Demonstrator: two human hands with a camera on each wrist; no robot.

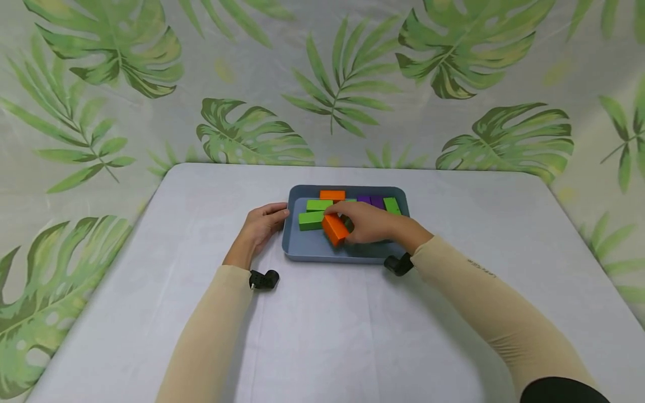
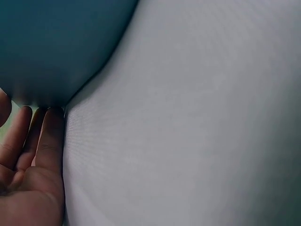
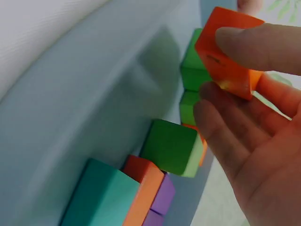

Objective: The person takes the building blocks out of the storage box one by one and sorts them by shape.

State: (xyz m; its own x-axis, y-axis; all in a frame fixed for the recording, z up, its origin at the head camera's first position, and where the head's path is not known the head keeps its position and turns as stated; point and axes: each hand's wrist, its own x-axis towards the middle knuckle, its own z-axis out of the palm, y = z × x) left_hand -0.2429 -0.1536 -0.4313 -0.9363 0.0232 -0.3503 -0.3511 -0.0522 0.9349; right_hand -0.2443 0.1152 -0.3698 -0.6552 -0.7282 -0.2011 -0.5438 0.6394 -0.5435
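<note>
A blue-grey tray (image 1: 307, 249) lies on the table, and my left hand (image 1: 263, 226) touches its left side with fingers fairly straight. In the left wrist view those fingertips (image 2: 51, 117) meet the tray wall (image 2: 56, 56). Over the tray, my right hand (image 1: 370, 222) pinches an orange block (image 1: 335, 229) between thumb and fingers, tilted. The right wrist view shows this orange block (image 3: 225, 47) raised above the others. Close to it lie two green blocks, one in front (image 1: 311, 220) and one behind (image 1: 319, 205).
Further blocks in the tray include an orange one (image 1: 332, 195) at the back, purple ones (image 1: 377, 201) and a green one (image 1: 391, 205) at right. In the right wrist view a teal block (image 3: 101, 197) shows. White cloth (image 1: 322, 330) covers the table; a leaf-patterned curtain (image 1: 353, 73) hangs behind.
</note>
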